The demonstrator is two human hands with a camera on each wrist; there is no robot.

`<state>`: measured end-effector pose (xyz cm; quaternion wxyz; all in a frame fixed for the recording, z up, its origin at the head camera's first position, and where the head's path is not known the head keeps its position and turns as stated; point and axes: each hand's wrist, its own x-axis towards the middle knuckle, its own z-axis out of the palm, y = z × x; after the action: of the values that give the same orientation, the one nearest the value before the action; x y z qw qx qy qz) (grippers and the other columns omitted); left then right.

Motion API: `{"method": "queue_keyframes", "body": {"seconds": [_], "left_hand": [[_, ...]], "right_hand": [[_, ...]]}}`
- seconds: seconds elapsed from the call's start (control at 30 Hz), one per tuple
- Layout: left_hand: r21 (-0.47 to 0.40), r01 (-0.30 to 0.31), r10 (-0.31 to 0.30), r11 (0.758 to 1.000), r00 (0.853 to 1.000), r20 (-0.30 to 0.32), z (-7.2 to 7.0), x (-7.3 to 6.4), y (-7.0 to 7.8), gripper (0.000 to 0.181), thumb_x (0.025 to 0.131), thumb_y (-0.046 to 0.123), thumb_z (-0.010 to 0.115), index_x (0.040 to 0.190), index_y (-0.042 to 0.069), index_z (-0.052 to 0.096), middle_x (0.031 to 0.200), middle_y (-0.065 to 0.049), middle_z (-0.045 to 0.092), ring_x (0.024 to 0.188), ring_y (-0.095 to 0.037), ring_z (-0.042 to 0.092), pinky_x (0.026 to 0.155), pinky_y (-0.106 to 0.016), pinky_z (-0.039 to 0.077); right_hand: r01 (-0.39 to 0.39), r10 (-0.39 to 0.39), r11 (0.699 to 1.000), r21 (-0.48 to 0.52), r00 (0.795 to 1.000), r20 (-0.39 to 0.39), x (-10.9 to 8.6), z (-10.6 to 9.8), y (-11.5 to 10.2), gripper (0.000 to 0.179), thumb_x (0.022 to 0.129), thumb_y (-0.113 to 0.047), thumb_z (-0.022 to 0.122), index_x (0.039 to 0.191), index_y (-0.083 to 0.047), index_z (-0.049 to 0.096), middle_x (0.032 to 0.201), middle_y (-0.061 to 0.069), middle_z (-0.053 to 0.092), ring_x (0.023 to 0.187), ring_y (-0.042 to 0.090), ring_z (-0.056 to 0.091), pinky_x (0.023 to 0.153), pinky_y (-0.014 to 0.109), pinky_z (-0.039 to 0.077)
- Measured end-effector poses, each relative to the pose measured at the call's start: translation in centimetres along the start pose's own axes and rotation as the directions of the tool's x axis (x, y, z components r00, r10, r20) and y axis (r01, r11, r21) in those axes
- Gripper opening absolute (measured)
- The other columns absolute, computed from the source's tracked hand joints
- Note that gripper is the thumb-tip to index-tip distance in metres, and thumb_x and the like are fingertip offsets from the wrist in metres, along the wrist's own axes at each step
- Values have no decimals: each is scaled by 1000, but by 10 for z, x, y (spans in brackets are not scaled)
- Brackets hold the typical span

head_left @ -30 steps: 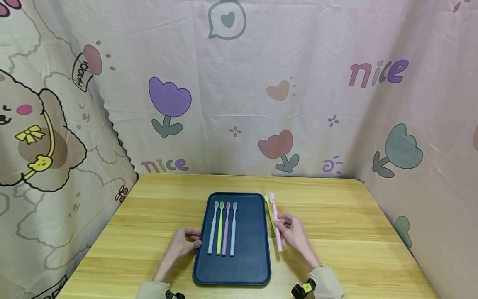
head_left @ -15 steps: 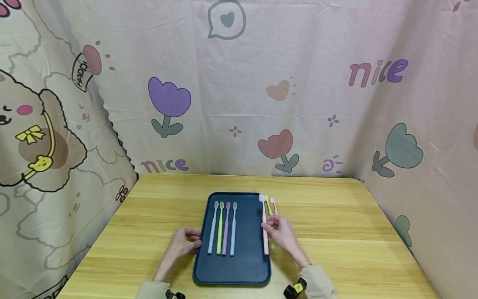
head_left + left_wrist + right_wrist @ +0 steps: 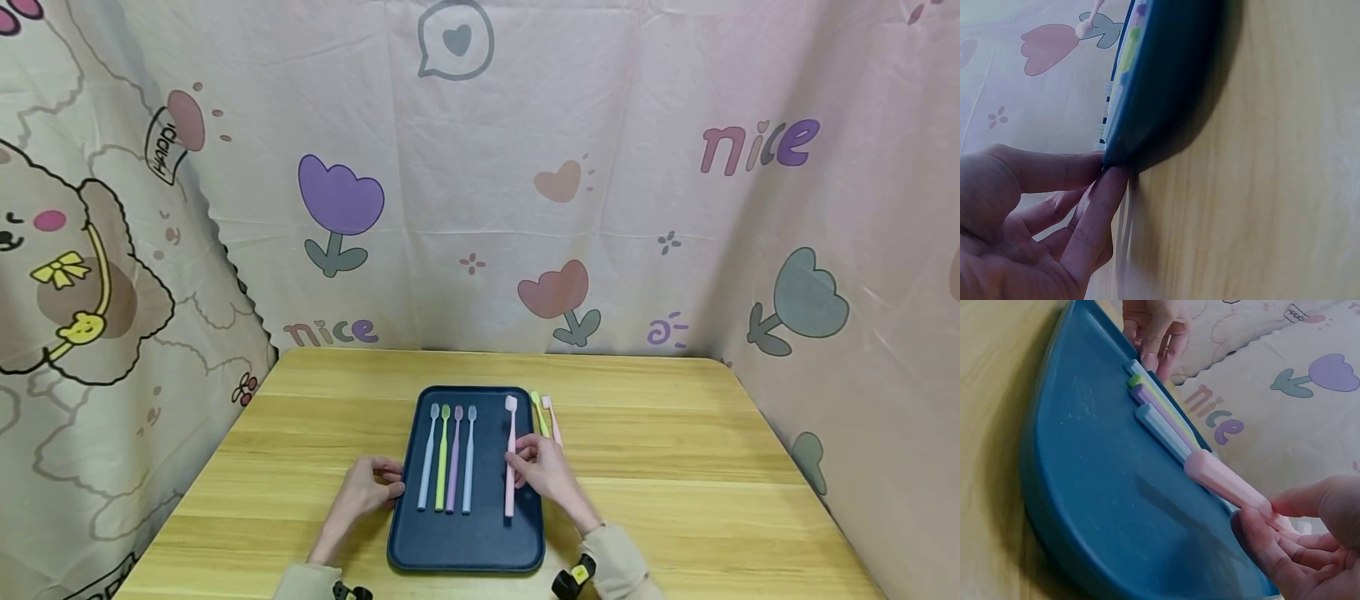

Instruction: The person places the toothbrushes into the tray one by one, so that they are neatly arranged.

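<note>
A dark blue tray [image 3: 480, 546] lies on the table, its left rim pinched between the thumb and fingers of my left hand [image 3: 367, 487]. In a row on its left half are a blue toothbrush [image 3: 427, 467], a yellow-green toothbrush [image 3: 441, 467], a purple toothbrush [image 3: 453, 467] and another blue toothbrush [image 3: 468, 467], heads pointing away. Over the tray's right side, my right hand [image 3: 546, 468] pinches a pink toothbrush [image 3: 510, 492] by its handle, head away from me. The right wrist view shows this pink handle [image 3: 1222, 478] above the tray surface, its shadow below.
Just right of the tray lie a yellow-green toothbrush [image 3: 539, 412] and a second pink toothbrush [image 3: 552, 421], partly hidden by my right hand. The wooden table [image 3: 675, 467] extends on both sides, with a printed curtain [image 3: 465, 167] behind it.
My right hand has carried the pink toothbrush leftward from beside the tray to over its right part. The left hand has stayed at the tray's left rim.
</note>
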<state>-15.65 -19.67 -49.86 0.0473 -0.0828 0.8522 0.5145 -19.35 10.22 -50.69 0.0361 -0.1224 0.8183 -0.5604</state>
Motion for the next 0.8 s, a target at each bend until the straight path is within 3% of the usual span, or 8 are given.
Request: {"method": "queue_keyframes", "body": {"seconds": [0.3, 0.8], "left_hand": [[-3, -1, 1, 1000, 1000, -1, 0, -1, 1, 23, 81, -12, 70, 105, -10, 70, 90, -16, 69, 74, -18, 66, 62, -36, 63], [-1, -5, 5, 1000, 1000, 4, 0, -1, -1, 24, 81, -12, 70, 105, -10, 69, 90, -16, 69, 74, -17, 65, 62, -35, 63]], "right_hand": [[-12, 14, 999, -40, 999, 52, 3, 7, -1, 23, 94, -5, 64, 109, 12, 60, 73, 12, 69, 55, 16, 68, 51, 28, 60], [-13, 18, 997, -81, 998, 66, 9, 20, -3, 18, 93, -5, 64, 104, 9, 63, 70, 10, 69, 53, 12, 62, 47, 22, 54]]}}
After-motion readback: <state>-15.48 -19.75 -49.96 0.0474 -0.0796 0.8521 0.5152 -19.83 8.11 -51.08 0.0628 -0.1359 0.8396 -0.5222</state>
